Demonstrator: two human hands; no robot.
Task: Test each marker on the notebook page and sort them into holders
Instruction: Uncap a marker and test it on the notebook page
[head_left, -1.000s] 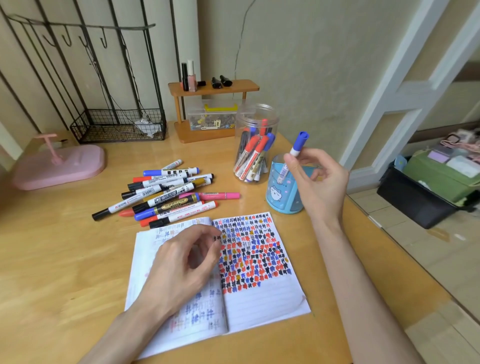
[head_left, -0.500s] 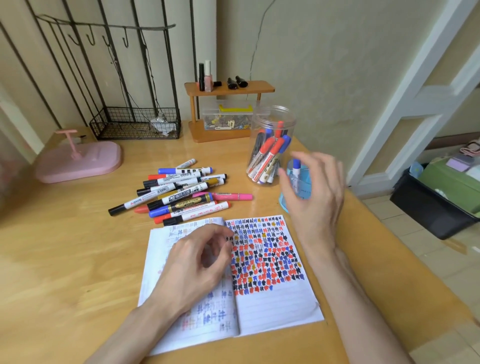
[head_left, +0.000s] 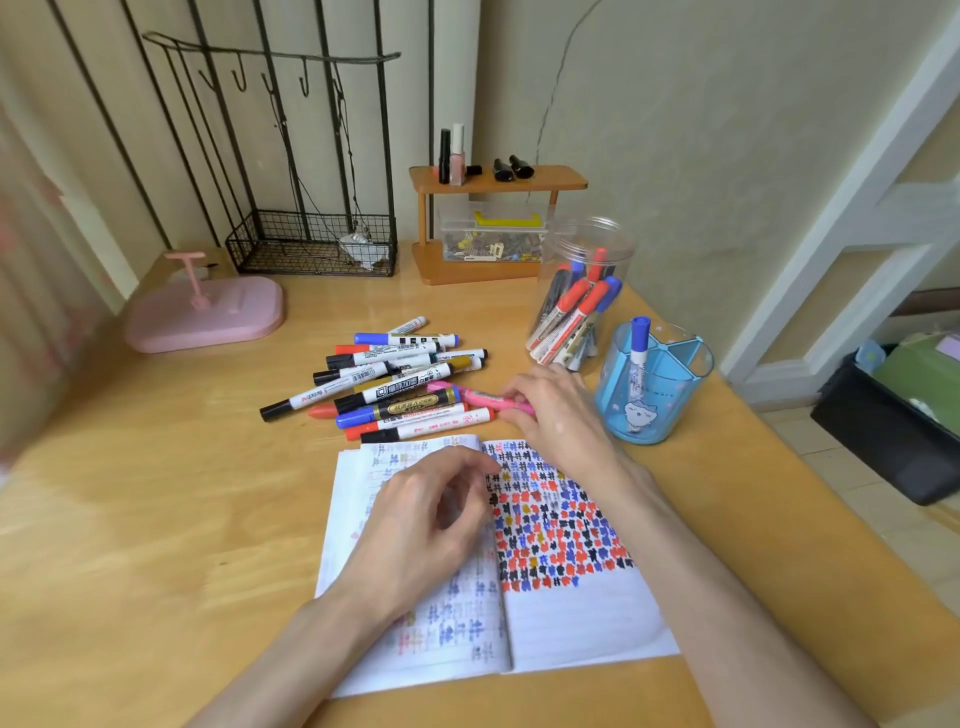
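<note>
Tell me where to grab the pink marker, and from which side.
Take the pink marker by its right end, coming from above and from the right. It lies flat with its left end tucked against the marker pile, while the right end sticks out clear of the pile toward the blue holder. The right hand pinches it there.

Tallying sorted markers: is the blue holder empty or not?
Not empty. One blue-capped marker stands cap up in the blue holder, in its left compartment. The other compartments look bare through the tinted wall.
</note>
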